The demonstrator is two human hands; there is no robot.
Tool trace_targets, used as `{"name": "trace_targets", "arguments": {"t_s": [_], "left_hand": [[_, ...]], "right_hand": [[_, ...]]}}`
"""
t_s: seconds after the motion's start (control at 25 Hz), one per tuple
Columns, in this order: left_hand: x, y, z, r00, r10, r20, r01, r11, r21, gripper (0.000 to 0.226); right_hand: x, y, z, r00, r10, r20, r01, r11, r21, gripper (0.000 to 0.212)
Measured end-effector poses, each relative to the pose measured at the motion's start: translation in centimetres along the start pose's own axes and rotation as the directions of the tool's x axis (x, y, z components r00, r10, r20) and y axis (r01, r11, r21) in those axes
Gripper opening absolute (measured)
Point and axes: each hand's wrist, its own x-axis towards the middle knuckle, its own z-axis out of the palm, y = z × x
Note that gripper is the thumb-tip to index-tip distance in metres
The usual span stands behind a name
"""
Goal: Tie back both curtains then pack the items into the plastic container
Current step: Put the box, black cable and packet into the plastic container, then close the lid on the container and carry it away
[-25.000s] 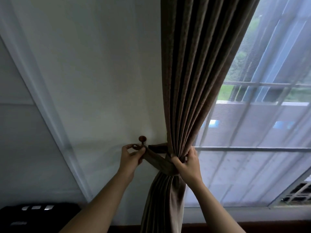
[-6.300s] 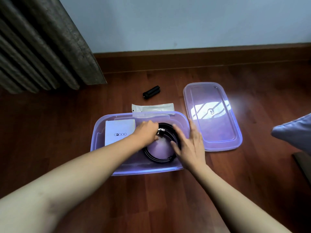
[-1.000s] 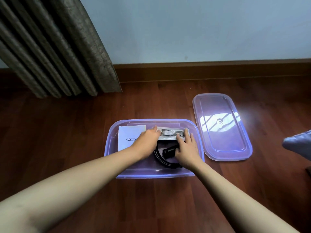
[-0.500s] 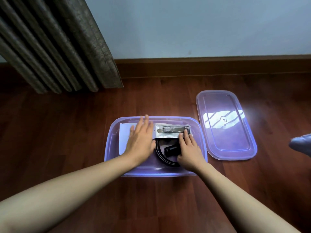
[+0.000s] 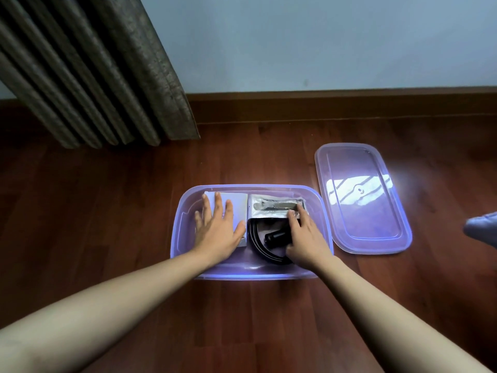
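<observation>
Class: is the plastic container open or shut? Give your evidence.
Open. The container is uncovered; its lid lies on the floor beside it.

**Container (image 5: 255, 271) on the floor (image 5: 107, 211)**

Inside the container, a booklet (image 5: 238, 204) lies left, a pouch (image 5: 277, 207) back right, and a coiled strap (image 5: 256, 244) ringing a cylinder (image 5: 275, 235) front right. The lid (image 5: 360, 211) lies just right of the container; the curtain (image 5: 94, 71) hangs behind-left.

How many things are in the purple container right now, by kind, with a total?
In the purple container:
White booklet: 1
Clear packet: 1
Black coiled band: 1
Small black cylinder: 1
Total: 4
</observation>
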Motion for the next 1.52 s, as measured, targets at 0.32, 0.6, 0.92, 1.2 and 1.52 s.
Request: {"name": "trace_targets", "arguments": {"t_s": [0.32, 0.6, 0.92, 1.2, 1.52], "left_hand": [[-0.5, 0.3, 0.4, 0.999, -0.039, -0.016, 0.04, 0.999, 0.028, 0.065], [-0.3, 0.1, 0.8, 0.999, -0.028, -0.031, 0.029, 0.999, 0.031, 0.066], [-0.1, 0.0, 0.7, 0.999, -0.02, -0.025, 0.021, 0.998, 0.054, 0.065], [-0.2, 0.3, 0.4, 0.999, -0.023, -0.025, 0.025, 0.998, 0.055, 0.065], [-0.3, 0.2, 0.0, 0.995, -0.009, -0.096, -0.002, 0.993, -0.115, 0.061]], "right_hand": [[0.2, 3.0, -3.6, 0.55, 0.466, -0.693, -0.109, 0.863, 0.493, 0.04], [0.9, 9.6, 0.6, 0.313, 0.918, 0.245, -0.495, -0.063, 0.867, 0.073], [2.1, 12.0, 2.0, 0.401, 0.84, 0.364, -0.455, -0.162, 0.876, 0.069], [1.1, 9.8, -0.7, 0.271, 0.931, 0.243, -0.381, -0.128, 0.916, 0.061], [0.7, 8.9, -3.5, 0.667, 0.726, 0.164, 0.391, -0.53, 0.753, 0.046]]}}
